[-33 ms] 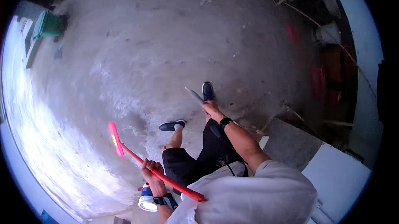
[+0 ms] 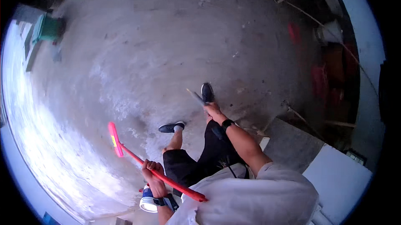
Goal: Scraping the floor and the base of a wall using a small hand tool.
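My left hand [image 2: 152, 169] is closed round the red handle [image 2: 179, 185] of a T-shaped tool. Its bright pink crosspiece [image 2: 116, 140] carries a yellow strip and points up and left, above the floor. The handle's lower end lies in front of my white shirt. Further forward, my right hand [image 2: 213, 110] grips a slim grey object [image 2: 196, 97] that narrows to a pale yellowish tip; its exact kind is hard to make out. That tip points up and left, beside my right shoe [image 2: 207, 93]. Nothing joins the two held things.
A stained concrete floor [image 2: 150, 49] spreads ahead. At the far left stands a green bin [image 2: 46, 29]. A blue and white bucket [image 2: 148, 203] is beside my left wrist. On the right are a white board [image 2: 338, 179], a pale bucket [image 2: 331, 32] and dim red things [image 2: 319, 81].
Both hands keep their grips and barely move. The scene has shifted very slightly in the picture.
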### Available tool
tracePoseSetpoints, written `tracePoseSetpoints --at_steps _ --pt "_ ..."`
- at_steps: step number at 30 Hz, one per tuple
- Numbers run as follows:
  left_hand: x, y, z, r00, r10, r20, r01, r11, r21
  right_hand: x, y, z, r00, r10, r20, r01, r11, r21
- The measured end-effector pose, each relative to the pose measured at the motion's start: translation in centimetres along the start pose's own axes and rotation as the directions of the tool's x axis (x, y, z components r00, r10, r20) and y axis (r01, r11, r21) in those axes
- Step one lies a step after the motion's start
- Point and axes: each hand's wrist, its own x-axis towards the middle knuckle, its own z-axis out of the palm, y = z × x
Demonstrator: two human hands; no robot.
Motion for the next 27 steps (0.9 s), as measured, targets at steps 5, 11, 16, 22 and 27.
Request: tracePoseSetpoints --at_steps 5,11,16,22,27 --pt "5.1 -7.8 6.2 0.997 -0.020 -0.077 0.032 0.987 0.158 2.4 2.8 -12.2 0.989 -0.008 -0.150 0.031 0.988 0.148" --pt "9.1 -14.4 14.3 0.991 -0.072 -0.111 0.089 0.984 0.155 1.4 -2.0 -25.2 0.975 0.148 -0.166 -0.104 0.963 0.248" --pt "10.6 -21.9 20.4 0.971 -0.085 -0.225 0.119 0.983 0.140 4.5 -0.7 -32.4 0.926 -0.008 -0.378 0.020 0.999 0.028" --pt "14.8 -26.3 20.2 0.966 -0.172 -0.193 0.198 0.973 0.120 8.4 -7.9 -34.6 0.851 -0.291 -0.437 -0.004 0.829 -0.560" --pt "16.0 -32.3 22.9 0.943 -0.079 -0.323 0.148 0.969 0.196 19.6 -7.0 -38.8 0.863 -0.307 -0.402 0.007 0.801 -0.598"
